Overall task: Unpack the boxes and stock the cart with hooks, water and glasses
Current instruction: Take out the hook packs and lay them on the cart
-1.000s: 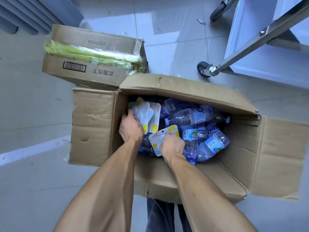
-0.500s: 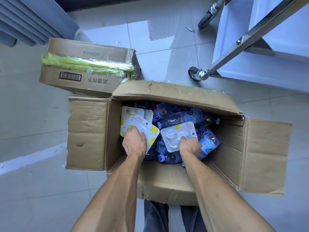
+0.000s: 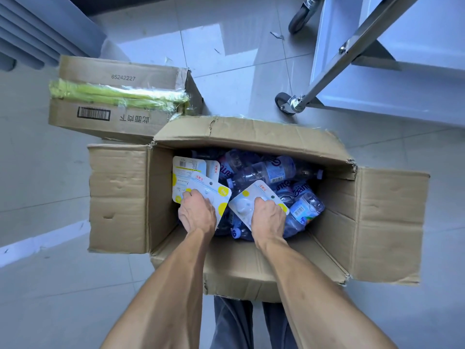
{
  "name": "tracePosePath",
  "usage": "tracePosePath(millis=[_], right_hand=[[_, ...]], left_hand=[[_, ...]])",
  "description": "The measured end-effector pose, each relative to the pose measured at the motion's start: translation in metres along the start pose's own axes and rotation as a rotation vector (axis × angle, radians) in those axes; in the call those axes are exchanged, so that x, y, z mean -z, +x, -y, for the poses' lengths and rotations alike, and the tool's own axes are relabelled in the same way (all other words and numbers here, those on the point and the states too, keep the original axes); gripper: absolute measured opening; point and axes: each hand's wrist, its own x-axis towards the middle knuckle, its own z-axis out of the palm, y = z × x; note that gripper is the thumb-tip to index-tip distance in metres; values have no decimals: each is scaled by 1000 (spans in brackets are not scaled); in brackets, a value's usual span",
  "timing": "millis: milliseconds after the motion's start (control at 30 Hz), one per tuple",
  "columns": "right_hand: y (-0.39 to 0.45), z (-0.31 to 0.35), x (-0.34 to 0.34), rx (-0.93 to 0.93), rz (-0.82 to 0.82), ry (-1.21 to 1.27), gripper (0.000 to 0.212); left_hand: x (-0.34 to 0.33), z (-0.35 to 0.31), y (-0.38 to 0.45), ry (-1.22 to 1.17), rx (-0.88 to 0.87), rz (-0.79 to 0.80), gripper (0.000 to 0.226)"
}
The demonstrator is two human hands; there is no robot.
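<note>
An open cardboard box (image 3: 118,197) stands on the floor, its flaps spread out. Inside lie several clear water bottles (image 3: 266,172) with blue labels. My left hand (image 3: 197,215) grips a stack of white hook packs (image 3: 191,175) with yellow dots, at the box's left side. My right hand (image 3: 268,216) grips a single hook pack (image 3: 246,204), with a white round hook under its blister, above the bottles in the middle of the box. Both packs are raised inside the box opening.
A second cardboard box (image 3: 120,122), taped shut with green-tinted tape, lies behind to the left. The steel cart's leg and caster (image 3: 286,104) stand on the tiled floor at the back right, beside a white panel (image 3: 402,96). My legs are below the box.
Both hands have pulled hook packs up off the bottles. The right hand's pack has turned to show its face. The view has shifted slightly.
</note>
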Motion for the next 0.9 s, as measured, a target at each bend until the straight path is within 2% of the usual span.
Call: tracePosePath(millis=[167,233,433,667,733,833,900], right_hand=[[-7,-17,23,117,-2,-201,26],[-15,-25,40,100,4,-210,23],[-66,-53,134,-181,43,21,25],[-167,-78,297,-321,-67,229,18],[-199,-88,339,-361,-100,288,21],[-239,-107,389,-408,-148,366,25],[-260,-123,417,-429,-178,426,26]], left_hand=[[23,-16,-14,155,52,29,27],[40,-24,-25,154,44,21,25],[132,-64,-79,145,-13,53,22],[268,-133,-191,91,-183,41,18],[303,-151,-226,56,-218,23,18],[346,-175,-268,-33,-260,26,32],[370,-192,-289,-95,-314,35,25]])
